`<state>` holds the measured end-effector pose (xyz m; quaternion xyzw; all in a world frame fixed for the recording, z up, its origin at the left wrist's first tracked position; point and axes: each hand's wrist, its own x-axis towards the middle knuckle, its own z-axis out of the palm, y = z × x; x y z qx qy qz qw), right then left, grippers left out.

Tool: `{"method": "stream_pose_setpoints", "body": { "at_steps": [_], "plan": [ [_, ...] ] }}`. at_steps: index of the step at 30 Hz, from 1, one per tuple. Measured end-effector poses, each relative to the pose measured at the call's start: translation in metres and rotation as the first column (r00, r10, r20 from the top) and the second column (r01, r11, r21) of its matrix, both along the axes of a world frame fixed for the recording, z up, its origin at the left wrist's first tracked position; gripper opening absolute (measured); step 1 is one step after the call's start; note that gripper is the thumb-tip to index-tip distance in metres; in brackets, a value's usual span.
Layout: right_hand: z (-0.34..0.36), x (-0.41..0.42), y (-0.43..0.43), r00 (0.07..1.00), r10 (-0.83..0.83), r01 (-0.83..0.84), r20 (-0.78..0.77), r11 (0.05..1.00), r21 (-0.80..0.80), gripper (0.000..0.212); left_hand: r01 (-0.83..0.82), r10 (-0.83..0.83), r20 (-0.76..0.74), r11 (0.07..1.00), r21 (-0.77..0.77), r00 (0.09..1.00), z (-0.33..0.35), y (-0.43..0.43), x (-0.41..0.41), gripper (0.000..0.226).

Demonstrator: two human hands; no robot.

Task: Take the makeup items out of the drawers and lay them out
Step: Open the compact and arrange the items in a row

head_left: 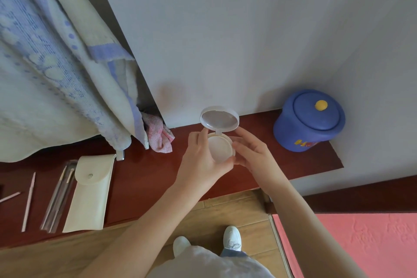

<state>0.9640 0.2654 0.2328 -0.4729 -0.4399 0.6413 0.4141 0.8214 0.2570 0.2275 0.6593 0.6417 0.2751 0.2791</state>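
A round white compact is held above the dark red tabletop, its lid flipped up so the mirror faces me. My left hand cups the base from the left and below. My right hand touches its right edge with the fingertips. On the left of the table lie a cream snap pouch, a clear sleeve of thin tools and two pink sticks.
A blue lidded jar with a yellow knob stands at the table's right end by the wall. A pale blue-patterned blanket hangs over the left, with a pink cloth under its edge. Wooden floor, my white shoes and a pink mat lie below.
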Motion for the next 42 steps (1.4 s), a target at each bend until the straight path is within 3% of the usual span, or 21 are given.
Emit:
{"method": "stream_pose_setpoints", "body": {
  "at_steps": [3,8,13,17,21,25,27,30,38,42],
  "plan": [
    [-0.004,-0.005,-0.003,0.999,-0.028,0.027,0.015,0.999,0.024,0.041,-0.016,0.022,-0.075,0.997,0.074,0.997,-0.001,-0.005,-0.001,0.082],
    [-0.007,-0.011,-0.006,0.997,-0.075,0.074,0.014,0.995,0.061,0.041,0.003,0.004,-0.055,0.993,0.120,0.998,-0.003,-0.008,-0.006,0.077],
    [-0.010,-0.007,-0.008,0.995,-0.098,0.098,-0.004,0.993,0.062,0.040,0.059,-0.053,0.273,0.998,-0.012,0.961,-0.004,-0.013,-0.017,0.075],
    [-0.019,-0.005,-0.009,0.991,-0.132,0.132,0.007,0.991,0.023,0.038,0.121,-0.044,0.572,0.988,-0.098,0.819,-0.004,-0.021,-0.024,0.047],
    [-0.025,-0.006,-0.011,0.988,-0.155,0.155,0.013,0.988,0.000,0.036,0.134,0.033,0.718,0.976,-0.174,0.695,-0.010,-0.023,-0.033,0.049],
    [-0.030,-0.008,-0.013,0.983,-0.183,0.183,-0.015,0.983,-0.034,0.037,0.031,0.262,0.860,0.952,-0.305,0.437,-0.015,-0.022,-0.042,0.052],
    [-0.032,-0.010,-0.014,0.984,-0.179,0.179,-0.007,0.983,-0.038,0.037,0.010,0.348,0.882,0.929,-0.371,0.318,-0.016,-0.024,-0.047,0.049],
    [-0.035,-0.017,-0.016,0.991,-0.137,0.137,0.015,0.990,-0.024,0.038,-0.013,0.417,0.879,0.905,-0.426,0.230,-0.023,-0.031,-0.056,0.045],
    [-0.064,-0.046,-0.021,0.977,-0.007,0.020,0.211,0.998,-0.058,0.034,-0.174,0.612,0.756,0.791,-0.587,0.232,-0.044,-0.045,-0.088,0.026],
    [-0.083,-0.072,-0.019,0.938,0.077,-0.043,0.339,0.993,-0.108,0.036,-0.237,0.652,0.709,0.759,-0.607,0.270,-0.060,-0.053,-0.108,0.030]
  ]
}}
